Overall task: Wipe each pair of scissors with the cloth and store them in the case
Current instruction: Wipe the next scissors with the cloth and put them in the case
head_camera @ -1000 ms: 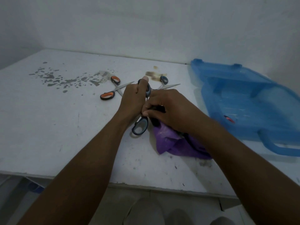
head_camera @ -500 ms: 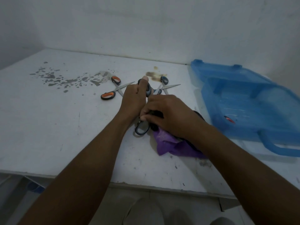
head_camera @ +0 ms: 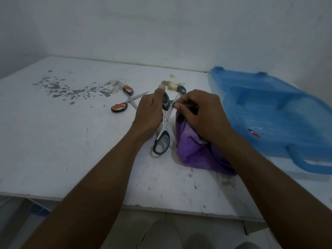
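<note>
At the white table (head_camera: 53, 141) beside the case (head_camera: 269, 112), my left hand (head_camera: 149, 114) gripped the open scissors (head_camera: 165, 123), my right hand (head_camera: 203, 114) pinched cloth (head_camera: 192, 151) onto one blade; a slip risked a cut.

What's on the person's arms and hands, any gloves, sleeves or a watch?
No gloves: the left hand and right hand are bare. Both forearms are uncovered down to the frame edge, with no sleeve, watch or wristband in view.

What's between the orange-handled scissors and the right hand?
In the head view, the left hand sits between them, gripping the open blue-handled scissors.
</note>
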